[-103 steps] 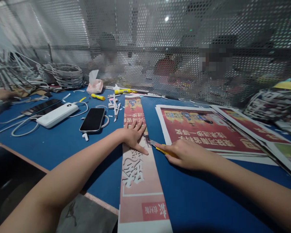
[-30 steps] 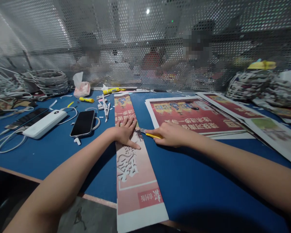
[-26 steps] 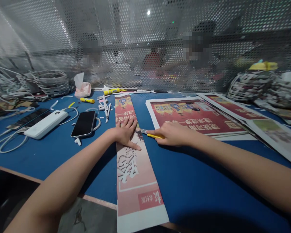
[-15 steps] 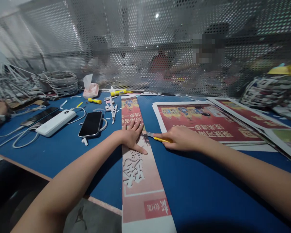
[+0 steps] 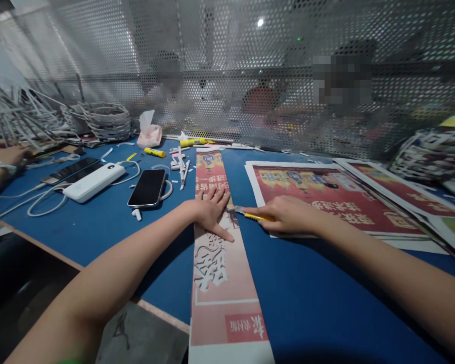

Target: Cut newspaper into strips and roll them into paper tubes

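Note:
A long folded newspaper strip [image 5: 227,298], printed red and pink, runs from the near edge towards the back of the blue table. My left hand [image 5: 212,212] lies flat on it with fingers spread, pressing about its middle. In my right hand [image 5: 284,215] is a yellow utility knife [image 5: 258,217], its blade pointing left and reaching the strip's right edge beside my left hand. Whether the blade sits inside the fold cannot be made out.
Printed newspaper sheets [image 5: 326,197] lie to the right. At left are a black phone [image 5: 147,188], a white power bank [image 5: 94,182] with cables, and glue sticks [image 5: 154,152]. Woven baskets [image 5: 108,121] stand at both sides, before a perforated metal screen [image 5: 227,65]. Another person's hand [image 5: 3,154] is at far left.
The view has shifted slightly, so the table's things appear a little further right. Both hands keep nearly the same place on the strip, the knife still at its right edge.

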